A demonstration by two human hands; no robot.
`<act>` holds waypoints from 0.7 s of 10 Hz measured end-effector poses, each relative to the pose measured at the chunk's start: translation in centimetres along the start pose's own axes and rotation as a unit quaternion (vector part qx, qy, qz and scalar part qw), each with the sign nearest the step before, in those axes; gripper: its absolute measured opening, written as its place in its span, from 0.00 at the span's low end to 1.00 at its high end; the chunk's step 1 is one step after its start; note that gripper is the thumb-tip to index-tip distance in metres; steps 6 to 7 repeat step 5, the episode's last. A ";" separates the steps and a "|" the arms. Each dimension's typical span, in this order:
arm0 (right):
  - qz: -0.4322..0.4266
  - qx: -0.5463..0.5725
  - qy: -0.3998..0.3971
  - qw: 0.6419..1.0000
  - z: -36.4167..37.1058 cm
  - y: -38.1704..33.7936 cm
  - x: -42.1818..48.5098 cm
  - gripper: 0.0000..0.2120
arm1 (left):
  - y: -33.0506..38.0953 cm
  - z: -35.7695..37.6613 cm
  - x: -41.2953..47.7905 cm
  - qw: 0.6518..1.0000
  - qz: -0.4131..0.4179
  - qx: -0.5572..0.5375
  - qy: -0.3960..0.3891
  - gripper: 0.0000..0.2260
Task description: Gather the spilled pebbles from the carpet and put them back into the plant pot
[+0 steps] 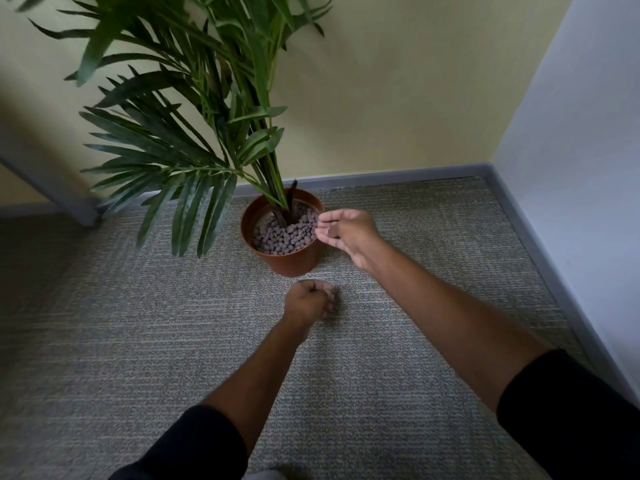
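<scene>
Inside round terracotta-brown plant pot, knobbly grey pebbles; ribbed carpet.

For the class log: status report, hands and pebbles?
Right hand at pot rim, holding a pebble. Left hand closed near carpet. Nothing blocking.

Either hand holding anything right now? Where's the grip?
Right hand, at the plant pot rim, has a pebble cupped between thumb and fingers. Left hand is fisted low over the carpet; contents hidden.
</scene>
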State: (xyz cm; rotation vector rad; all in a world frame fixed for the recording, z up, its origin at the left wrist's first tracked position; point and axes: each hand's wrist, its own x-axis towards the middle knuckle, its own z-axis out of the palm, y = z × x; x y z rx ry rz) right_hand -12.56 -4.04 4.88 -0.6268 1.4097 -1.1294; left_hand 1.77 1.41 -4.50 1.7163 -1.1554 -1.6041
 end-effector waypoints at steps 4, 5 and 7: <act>0.038 -0.090 0.133 0.986 -12.6 5.3 0.8 0.11 | 3.2 6.2 2.8 0.991 0.105 0.072 -0.034 0.10; 0.028 -0.119 0.161 0.979 -14.8 6.1 1.0 0.11 | 3.7 8.4 3.4 0.986 0.117 0.088 -0.075 0.11; 0.028 -0.119 0.161 0.979 -14.8 6.1 1.0 0.11 | 3.7 8.4 3.4 0.986 0.117 0.088 -0.075 0.11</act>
